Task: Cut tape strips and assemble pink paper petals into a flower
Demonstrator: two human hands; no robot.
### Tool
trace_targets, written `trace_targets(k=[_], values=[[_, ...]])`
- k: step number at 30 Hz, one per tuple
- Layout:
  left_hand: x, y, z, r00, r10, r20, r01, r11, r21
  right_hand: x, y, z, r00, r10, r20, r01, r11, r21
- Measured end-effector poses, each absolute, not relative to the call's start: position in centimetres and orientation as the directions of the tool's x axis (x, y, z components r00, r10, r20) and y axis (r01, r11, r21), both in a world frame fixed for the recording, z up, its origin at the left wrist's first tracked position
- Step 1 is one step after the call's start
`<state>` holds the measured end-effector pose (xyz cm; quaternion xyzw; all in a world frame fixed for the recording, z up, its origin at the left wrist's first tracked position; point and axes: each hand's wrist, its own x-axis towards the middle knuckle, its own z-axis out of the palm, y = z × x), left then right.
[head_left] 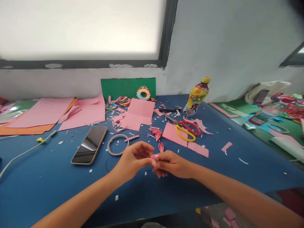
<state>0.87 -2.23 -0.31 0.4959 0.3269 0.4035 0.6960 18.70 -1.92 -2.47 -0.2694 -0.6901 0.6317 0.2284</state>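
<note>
While both forearms come in from the bottom edge, the left hand (133,160) and the right hand (172,164) meet just below the middle of the view over the blue table (47,177), pinching one small pink folded paper piece (155,157) between their fingertips. The left thumb and forefinger close on it from nine o'clock, the right hand's fingers from three o'clock, so both hands are grasping it, neither slack. Most of the piece is hidden by the fingers; a pink edge shows above the fingertips and another bit hangs below the right hand, so its long axis seems to run roughly twelve to six, though which end is the tip cannot be told.

At twelve o'clock from the hands, just beyond them, a pink folded petal (161,147) lies on the table with its point towards twelve, and another petal (157,134) lies farther up. At ten o'clock a thin ring (109,148) lies flat, with a phone (89,145) beside it, screen up, its long axis running from seven to one. At one o'clock, scissors (187,130) with one red and one yellow handle rest on a pink sheet (169,133), blades pointing to ten. Farther at one o'clock stands a bottle (197,96) with a yellow cap, leaning to the right. Pink scraps are scattered around.
</note>
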Motion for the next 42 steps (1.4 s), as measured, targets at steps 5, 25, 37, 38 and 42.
trace_targets(k=[5,25,37,38,42], values=[[0.9,-2.2,0.0,0.475,0.878,-0.056,-0.103,0.119,0.987,18.8,-1.8,-2.2,-0.711,0.703,-0.009,0.140,0.129,-0.982],[0.2,-1.1,0.8,0.254,0.967,-0.016,-0.022,0.022,1.000,21.2,0.7,-1.5,-0.323,0.914,0.246,0.302,0.346,-0.888],[-0.9,0.1,1.6,0.131,0.991,-0.031,-0.159,0.052,0.986,24.8,4.2,-2.2,0.017,0.940,0.340,0.352,0.313,-0.882],[-1.0,0.2,1.6,0.139,0.990,-0.023,-0.173,0.047,0.984,24.8,4.3,-2.3,0.012,0.941,0.339,0.361,0.312,-0.879],[-1.5,0.7,1.6,0.107,0.994,0.027,-0.270,0.003,0.963,25.0,4.6,-2.5,0.015,0.940,0.341,0.410,0.306,-0.859]])
